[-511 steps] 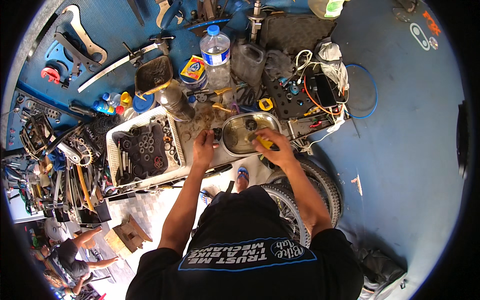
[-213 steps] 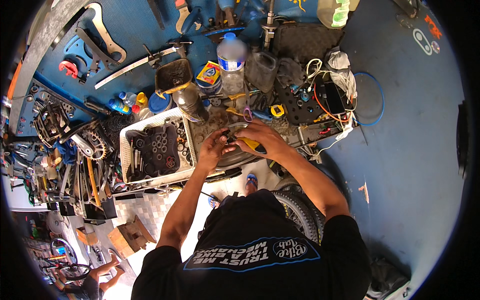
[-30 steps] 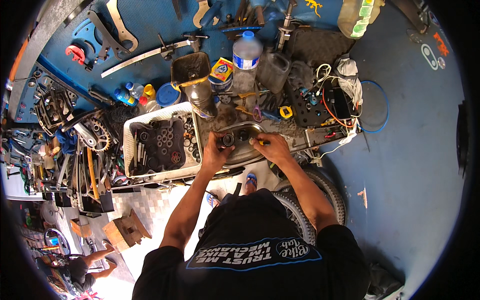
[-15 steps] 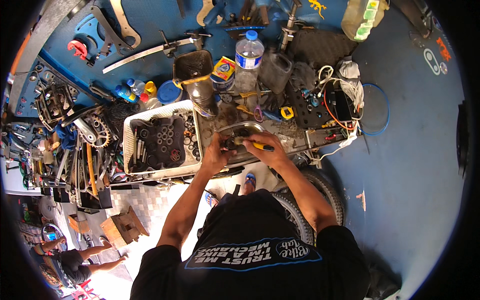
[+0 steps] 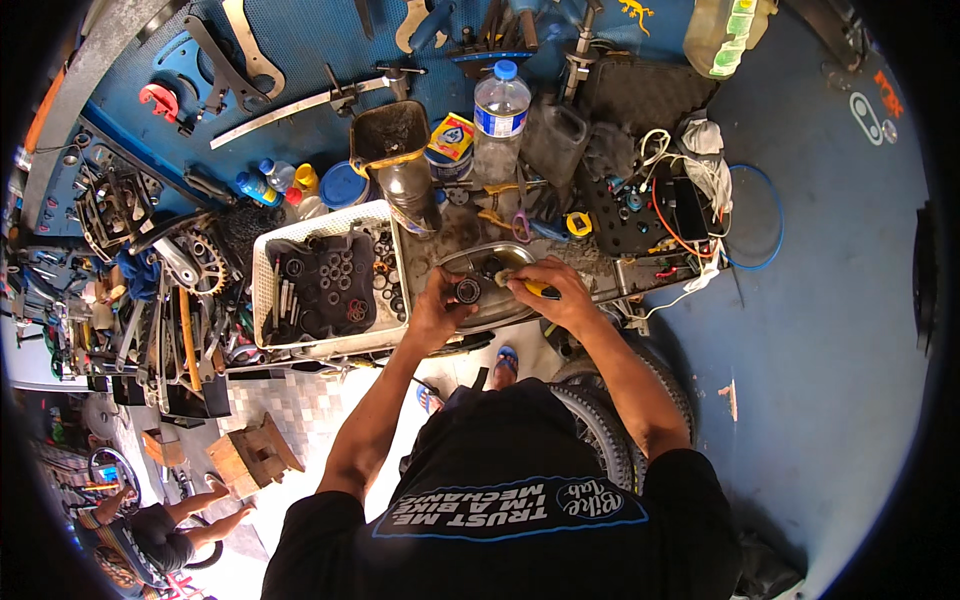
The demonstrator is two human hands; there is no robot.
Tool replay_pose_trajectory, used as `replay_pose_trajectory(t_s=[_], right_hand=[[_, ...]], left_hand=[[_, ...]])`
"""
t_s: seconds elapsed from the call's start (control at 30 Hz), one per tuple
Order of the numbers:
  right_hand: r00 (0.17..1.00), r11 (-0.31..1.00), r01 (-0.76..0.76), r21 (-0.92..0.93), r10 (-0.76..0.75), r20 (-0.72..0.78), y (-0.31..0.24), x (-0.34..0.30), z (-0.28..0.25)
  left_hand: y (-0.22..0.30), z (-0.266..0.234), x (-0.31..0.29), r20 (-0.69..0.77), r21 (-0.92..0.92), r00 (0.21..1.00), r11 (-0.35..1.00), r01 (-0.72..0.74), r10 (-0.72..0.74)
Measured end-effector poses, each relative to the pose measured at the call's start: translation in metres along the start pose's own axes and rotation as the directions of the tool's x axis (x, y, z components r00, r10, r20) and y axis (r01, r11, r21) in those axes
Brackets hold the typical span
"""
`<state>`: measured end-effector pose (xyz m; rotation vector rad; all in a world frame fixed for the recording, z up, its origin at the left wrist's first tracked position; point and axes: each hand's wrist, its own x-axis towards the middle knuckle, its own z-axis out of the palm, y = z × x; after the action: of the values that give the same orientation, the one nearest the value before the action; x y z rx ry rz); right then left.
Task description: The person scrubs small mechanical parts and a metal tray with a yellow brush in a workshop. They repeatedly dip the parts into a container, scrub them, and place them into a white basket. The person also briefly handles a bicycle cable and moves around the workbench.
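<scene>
My left hand (image 5: pixel 436 315) is closed round the edge of a dark, ring-shaped metal part (image 5: pixel 468 291), perhaps a bearing, with its round face turned up. In my right hand (image 5: pixel 562 287) is a brush (image 5: pixel 542 290) with a yellow and black handle. Its pale bristle end points left, a short way from the ring. Both hands are over an oval metal basin (image 5: pixel 497 319) at the bench's front edge. Dark liquid and a dark piece show in the basin, partly hidden by the right hand.
Left of the basin stands a white plastic basket (image 5: pixel 262 290) with sorted small parts. Behind are a cut-open container (image 5: pixel 405 185), a water bottle (image 5: pixel 497 145), purple-handled scissors (image 5: pixel 520 226) and a tape measure (image 5: pixel 579 224). Bicycle tyres (image 5: pixel 640 390) are below right. Another person (image 5: pixel 160 535) is at the lower left.
The brush has drawn back to the right, off the ring. The ring's face now shows more fully in my left hand. The whole view has shifted slightly.
</scene>
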<state>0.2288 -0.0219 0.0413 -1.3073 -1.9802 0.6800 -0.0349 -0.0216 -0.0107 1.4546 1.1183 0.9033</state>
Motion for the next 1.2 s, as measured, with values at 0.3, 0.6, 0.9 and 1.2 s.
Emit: replay_pose_trajectory(t_s=[0.3,0.6,0.9,1.2], right_hand=[[0.973,0.953,-0.23,0.198,0.226,0.04,-0.011,0.002,0.007],[0.994,0.966,-0.033,0.256,0.059,-0.097,-0.028,0.009,0.029],[0.916,0.819,-0.39,0.42,0.393,0.083,-0.027,0.006,0.034],[0.879,0.843,-0.439,0.312,0.475,-0.047,0.018,-0.003,-0.001]], left_hand=[[-0.006,-0.002,0.003,0.042,-0.176,0.993,0.977,0.119,-0.113],[0.01,-0.002,0.005,-0.025,0.221,0.99,0.965,0.138,-0.136],[0.019,0.006,0.007,-0.087,0.265,0.996,0.964,0.032,-0.009],[0.021,-0.003,0.004,-0.025,0.495,1.0,0.869,0.017,-0.006]])
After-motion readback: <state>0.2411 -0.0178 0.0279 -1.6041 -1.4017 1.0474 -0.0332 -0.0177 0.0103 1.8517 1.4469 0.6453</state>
